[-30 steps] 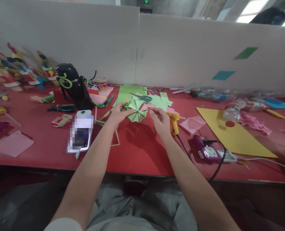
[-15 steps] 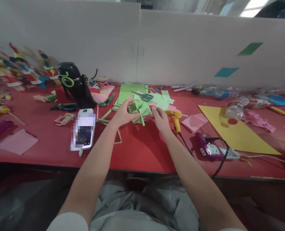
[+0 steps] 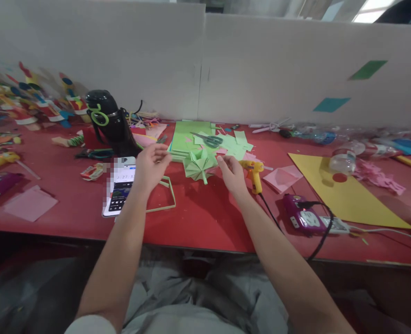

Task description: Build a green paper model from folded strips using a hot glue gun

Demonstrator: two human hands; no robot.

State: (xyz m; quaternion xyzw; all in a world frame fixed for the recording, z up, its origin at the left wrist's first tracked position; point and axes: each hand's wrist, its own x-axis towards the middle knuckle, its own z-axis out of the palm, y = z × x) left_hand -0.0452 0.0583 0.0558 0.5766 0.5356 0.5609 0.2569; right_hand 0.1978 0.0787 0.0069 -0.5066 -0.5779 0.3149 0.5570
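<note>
A light green folded paper piece (image 3: pixel 200 164), pleated and flower-like with a short stem toward me, is in front of me. My right hand (image 3: pixel 231 172) pinches its right edge between thumb and fingers. My left hand (image 3: pixel 152 166) is apart from it, to the left, fingers loosely curved and thumb apart, with nothing visible in them. Beneath and beside that hand lie bent thin green paper strips (image 3: pixel 173 195), and its fingertips are near more folded green strips (image 3: pixel 179 155). Behind the paper piece are scissors (image 3: pixel 210 140) on green sheets (image 3: pixel 187 130).
A yellow glue gun (image 3: pixel 254 174) stands right of my right hand, its cord running to a purple power box (image 3: pixel 300 215). At left are a phone (image 3: pixel 122 195) and black bottle (image 3: pixel 106 123). Yellow paper (image 3: pixel 333 197) and plastic bottles (image 3: pixel 342 160) lie at right.
My left hand has let go of the green folded paper and moved left, over the strips beside the phone. My right hand stays at the paper's right edge.
</note>
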